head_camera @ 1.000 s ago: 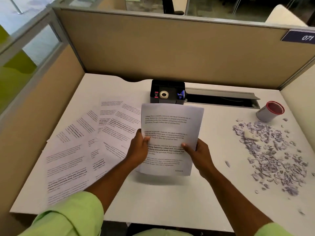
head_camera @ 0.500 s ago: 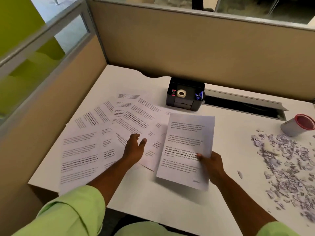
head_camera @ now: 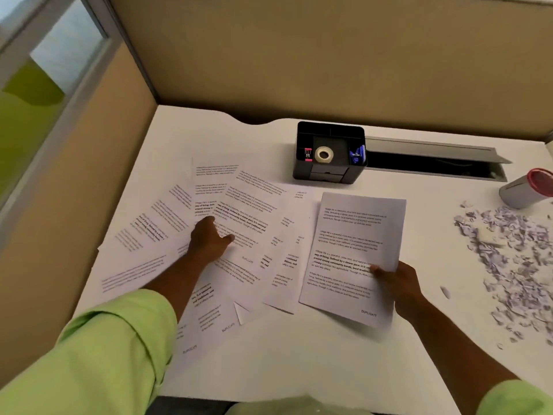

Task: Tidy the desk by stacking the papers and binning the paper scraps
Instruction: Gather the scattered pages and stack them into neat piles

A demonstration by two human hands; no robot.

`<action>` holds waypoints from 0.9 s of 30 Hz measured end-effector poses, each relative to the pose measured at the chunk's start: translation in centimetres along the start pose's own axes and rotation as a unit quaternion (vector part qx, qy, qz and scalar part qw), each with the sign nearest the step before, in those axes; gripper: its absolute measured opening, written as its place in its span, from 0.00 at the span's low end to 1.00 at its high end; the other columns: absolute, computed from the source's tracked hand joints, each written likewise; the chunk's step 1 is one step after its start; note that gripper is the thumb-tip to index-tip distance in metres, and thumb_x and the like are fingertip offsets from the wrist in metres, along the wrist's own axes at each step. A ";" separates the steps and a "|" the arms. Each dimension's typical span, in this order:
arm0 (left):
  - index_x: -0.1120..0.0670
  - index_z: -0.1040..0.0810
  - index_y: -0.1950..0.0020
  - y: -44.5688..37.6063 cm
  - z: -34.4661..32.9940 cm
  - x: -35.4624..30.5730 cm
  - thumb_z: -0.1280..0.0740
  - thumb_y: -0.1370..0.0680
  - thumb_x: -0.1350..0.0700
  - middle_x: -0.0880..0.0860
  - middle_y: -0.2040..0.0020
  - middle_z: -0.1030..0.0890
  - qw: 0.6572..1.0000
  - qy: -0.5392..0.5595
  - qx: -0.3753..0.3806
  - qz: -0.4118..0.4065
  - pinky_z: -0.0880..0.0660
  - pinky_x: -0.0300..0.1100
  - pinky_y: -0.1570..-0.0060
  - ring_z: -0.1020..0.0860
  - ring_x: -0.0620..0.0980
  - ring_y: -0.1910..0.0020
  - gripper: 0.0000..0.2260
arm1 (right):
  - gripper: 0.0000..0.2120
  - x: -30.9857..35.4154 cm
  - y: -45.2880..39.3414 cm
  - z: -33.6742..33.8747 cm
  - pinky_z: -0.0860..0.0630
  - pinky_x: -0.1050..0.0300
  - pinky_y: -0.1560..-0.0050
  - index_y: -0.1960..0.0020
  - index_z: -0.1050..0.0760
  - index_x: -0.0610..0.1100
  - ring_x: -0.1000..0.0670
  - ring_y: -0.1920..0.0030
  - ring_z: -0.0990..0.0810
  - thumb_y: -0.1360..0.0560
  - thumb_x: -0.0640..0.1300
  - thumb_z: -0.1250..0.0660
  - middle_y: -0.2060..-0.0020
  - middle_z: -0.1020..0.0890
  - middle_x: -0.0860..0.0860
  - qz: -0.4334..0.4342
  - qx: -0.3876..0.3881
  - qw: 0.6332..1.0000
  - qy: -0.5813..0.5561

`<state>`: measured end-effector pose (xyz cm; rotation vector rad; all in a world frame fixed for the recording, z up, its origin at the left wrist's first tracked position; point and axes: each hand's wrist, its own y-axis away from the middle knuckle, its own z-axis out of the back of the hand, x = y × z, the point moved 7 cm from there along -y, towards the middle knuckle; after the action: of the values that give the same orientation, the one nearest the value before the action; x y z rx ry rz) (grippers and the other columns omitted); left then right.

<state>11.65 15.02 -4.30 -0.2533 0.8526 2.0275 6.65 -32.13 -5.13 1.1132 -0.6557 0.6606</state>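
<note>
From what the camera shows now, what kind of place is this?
Probably an office cubicle: tan partition walls enclose a white desk with a black desk organiser holding a tape roll, and printed sheets lie spread on it.

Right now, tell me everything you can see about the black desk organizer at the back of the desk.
The black desk organizer is a boxy plastic-looking caddy standing upright on the white desk, near the back partition, beside the cable slot. Its open compartments hold a pink-and-black item on the left, a tape roll in the middle and a blue item on the right. Small drawers front it. Neither hand touches it.
</note>
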 end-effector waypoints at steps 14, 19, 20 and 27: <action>0.50 0.59 0.21 -3.4 -1.4 -0.5 0.19 0.39 0.42 0.59 0.24 0.48 0.980 -0.198 -0.002 0.006 0.33 0.58 0.35 0.43 0.60 0.28 0.61 | 0.08 -0.9 1.1 -1.5 0.18 0.47 0.58 0.47 0.19 0.44 0.38 0.54 0.15 0.25 0.38 0.25 0.51 0.14 0.45 -0.007 -0.022 0.999 -0.032; 0.57 0.55 0.21 -3.6 -1.3 -0.2 0.19 0.39 0.41 0.61 0.26 0.44 0.980 -0.198 0.004 0.030 0.33 0.57 0.35 0.39 0.60 0.29 0.60 | 0.08 -1.1 1.0 -1.4 0.17 0.41 0.53 0.47 0.19 0.44 0.36 0.53 0.15 0.25 0.38 0.25 0.50 0.14 0.44 -0.005 -0.030 0.999 -0.023; 0.57 0.53 0.22 -3.8 -1.2 0.0 0.19 0.39 0.40 0.61 0.26 0.43 0.979 -0.199 0.005 0.033 0.33 0.57 0.35 0.38 0.60 0.29 0.60 | 0.08 -1.0 1.0 -1.3 0.17 0.41 0.53 0.47 0.19 0.44 0.37 0.53 0.15 0.25 0.38 0.25 0.50 0.13 0.45 -0.001 -0.030 0.999 -0.022; 0.46 0.41 0.26 -3.9 -1.1 1.3 0.17 0.43 0.43 0.56 0.27 0.45 0.990 -0.134 -0.026 0.029 0.33 0.57 0.37 0.41 0.60 0.32 0.52 | 0.10 -1.6 1.0 -1.3 0.17 0.37 0.51 0.44 0.19 0.45 0.37 0.52 0.15 0.24 0.39 0.26 0.48 0.14 0.45 -0.003 -0.032 0.999 -0.019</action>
<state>13.90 16.60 -7.57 0.0167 0.6461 2.0812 5.04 -30.89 -6.18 1.0701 -0.7006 0.6107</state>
